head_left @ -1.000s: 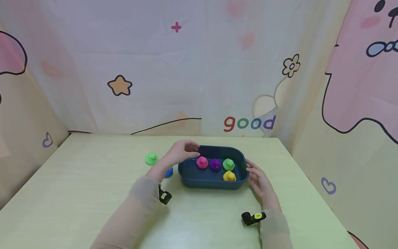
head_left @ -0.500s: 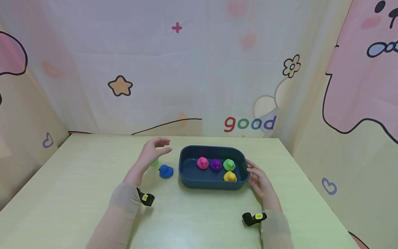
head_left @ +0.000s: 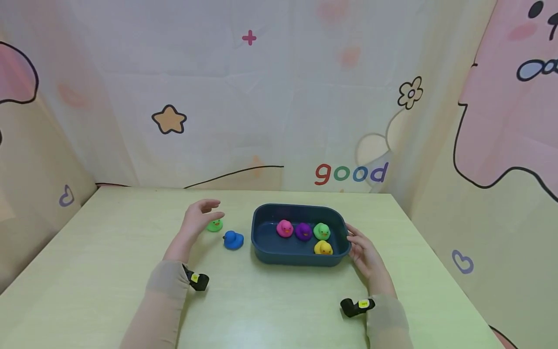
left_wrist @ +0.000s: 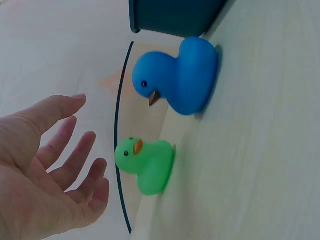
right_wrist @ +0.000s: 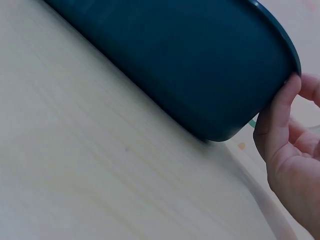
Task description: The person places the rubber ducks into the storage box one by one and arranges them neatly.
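Note:
My left hand hovers just above and left of a light green rubber duck, fingers loosely bent and holding nothing. In the left wrist view the green duck stands apart from the fingertips. A blue rubber duck sits between it and a dark blue tub. With relaxed fingers my right hand touches the tub's right end; the right wrist view has its thumb against the tub wall. Inside the tub are pink, purple, green and yellow rubber ducks.
The pale wooden table carries everything. A printed cloth backdrop rises behind the table's far edge and along both sides. Black wrist cameras are strapped to both sleeves.
My left hand has moved left from over the tub to beside the green duck on the table, uncovering the blue duck. The right hand has stayed at the tub's end.

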`<state>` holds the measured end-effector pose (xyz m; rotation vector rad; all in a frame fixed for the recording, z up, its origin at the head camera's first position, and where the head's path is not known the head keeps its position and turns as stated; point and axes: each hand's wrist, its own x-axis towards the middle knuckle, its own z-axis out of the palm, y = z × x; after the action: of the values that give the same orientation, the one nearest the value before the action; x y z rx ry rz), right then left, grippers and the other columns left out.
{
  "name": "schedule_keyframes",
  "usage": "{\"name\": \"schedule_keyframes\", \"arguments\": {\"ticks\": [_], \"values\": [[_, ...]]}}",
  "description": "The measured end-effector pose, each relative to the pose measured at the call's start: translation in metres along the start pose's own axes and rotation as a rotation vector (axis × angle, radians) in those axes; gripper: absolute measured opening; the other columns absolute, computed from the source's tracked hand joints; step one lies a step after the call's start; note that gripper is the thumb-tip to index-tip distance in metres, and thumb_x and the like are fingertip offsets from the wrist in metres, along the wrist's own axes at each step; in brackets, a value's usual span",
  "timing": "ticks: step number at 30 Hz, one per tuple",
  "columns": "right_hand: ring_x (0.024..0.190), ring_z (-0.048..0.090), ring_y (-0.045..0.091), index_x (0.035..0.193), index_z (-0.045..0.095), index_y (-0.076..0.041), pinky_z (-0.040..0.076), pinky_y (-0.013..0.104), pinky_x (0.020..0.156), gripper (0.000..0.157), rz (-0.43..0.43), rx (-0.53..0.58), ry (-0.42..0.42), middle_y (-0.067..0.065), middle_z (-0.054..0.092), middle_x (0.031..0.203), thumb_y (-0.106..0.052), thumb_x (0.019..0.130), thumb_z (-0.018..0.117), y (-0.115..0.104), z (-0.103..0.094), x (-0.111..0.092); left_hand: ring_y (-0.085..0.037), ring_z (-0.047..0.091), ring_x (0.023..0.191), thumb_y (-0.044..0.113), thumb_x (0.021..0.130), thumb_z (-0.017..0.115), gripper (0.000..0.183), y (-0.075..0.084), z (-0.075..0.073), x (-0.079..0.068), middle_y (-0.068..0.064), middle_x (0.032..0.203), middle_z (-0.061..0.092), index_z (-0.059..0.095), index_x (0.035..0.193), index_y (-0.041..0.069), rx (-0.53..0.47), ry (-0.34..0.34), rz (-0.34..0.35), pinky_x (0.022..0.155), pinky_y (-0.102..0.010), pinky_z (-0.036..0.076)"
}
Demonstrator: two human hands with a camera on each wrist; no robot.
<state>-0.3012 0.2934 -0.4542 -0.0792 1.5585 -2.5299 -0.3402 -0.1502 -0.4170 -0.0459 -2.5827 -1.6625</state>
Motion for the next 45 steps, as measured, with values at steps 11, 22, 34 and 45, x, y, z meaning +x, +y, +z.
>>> {"name": "schedule_keyframes", "arguments": {"ticks": [11, 22, 34, 45], "values": [[0.076, 0.064, 0.005, 0.113, 0.065, -0.022, 0.054, 0.014, 0.073, 0.034, 0.01, 0.013, 0.016, -0.002, 0.064, 0.104, -0.001, 0.102, 0.04, -0.001, -0.001, 0.0, -0.045, 0.029, 0.141, 0.016, 0.09, 0.069, 0.064, -0.013, -0.004, -0.003, -0.025, 0.153, 0.035, 0.041, 0.146, 0.001, 0.014, -0.112, -0.134, 0.115, -0.056, 0.028], [0.076, 0.063, 0.005, 0.115, 0.062, -0.022, 0.054, 0.014, 0.073, 0.033, 0.024, 0.002, 0.03, -0.003, 0.063, 0.103, -0.002, 0.102, 0.04, -0.002, 0.002, 0.001, -0.046, 0.028, 0.139, 0.01, 0.089, 0.069, 0.063, -0.024, 0.001, 0.003, -0.029, 0.151, 0.032, 0.041, 0.144, -0.002, 0.022, -0.124, -0.193, 0.115, -0.058, 0.026], [0.076, 0.064, 0.005, 0.114, 0.063, -0.022, 0.054, 0.014, 0.074, 0.033, 0.025, -0.001, 0.037, -0.003, 0.064, 0.102, -0.002, 0.102, 0.04, -0.003, 0.003, -0.001, -0.047, 0.033, 0.136, 0.007, 0.088, 0.069, 0.055, -0.034, 0.007, 0.008, -0.032, 0.146, 0.038, 0.048, 0.137, -0.007, 0.062, -0.092, -0.16, 0.115, -0.055, 0.028], [0.074, 0.063, 0.005, 0.114, 0.063, -0.022, 0.053, 0.014, 0.073, 0.033, 0.028, -0.004, 0.036, -0.003, 0.063, 0.101, -0.002, 0.102, 0.039, -0.003, 0.002, -0.001, -0.049, 0.028, 0.14, 0.012, 0.091, 0.066, 0.055, -0.029, 0.007, 0.004, -0.032, 0.148, 0.036, 0.046, 0.138, -0.009, 0.075, -0.106, -0.165, 0.116, -0.056, 0.025]]}}
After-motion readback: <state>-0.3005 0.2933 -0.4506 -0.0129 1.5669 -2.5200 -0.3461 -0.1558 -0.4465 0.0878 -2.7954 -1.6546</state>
